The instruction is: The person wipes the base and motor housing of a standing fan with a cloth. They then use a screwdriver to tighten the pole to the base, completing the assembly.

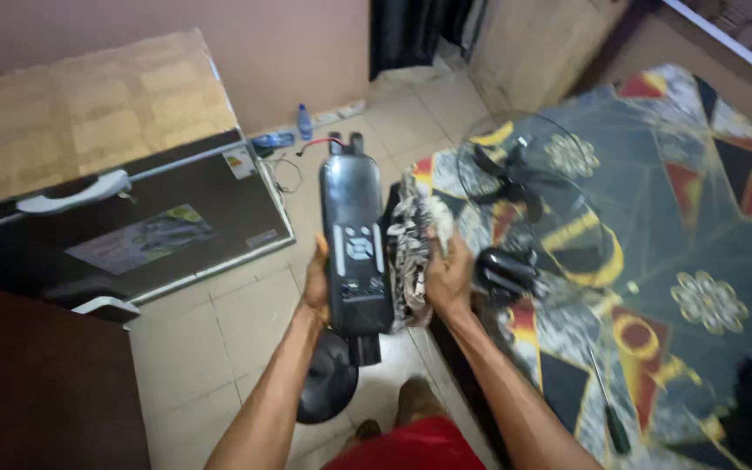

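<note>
Glossy black plastic fan column (356, 252), stiff and likely slippery, sits clasped in left hand (316, 283); right hand (448, 277) grips patterned rag (411, 248) against its side.

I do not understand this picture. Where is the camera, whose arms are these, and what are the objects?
There is one picture, taken by a camera worn on a person's head, looking down. The two bare arms coming in from the bottom belong to that person.

The left hand holds a long black fan column with a control panel, standing nearly upright. The right hand presses a black-and-white patterned cloth against its side.

Below it, on the tiled floor, is a round black base. On the right lies a patterned rug with a wire fan guard and black blades, a black motor part and a screwdriver. On the left stands a chest freezer, with two plastic bottles by the wall.
</note>
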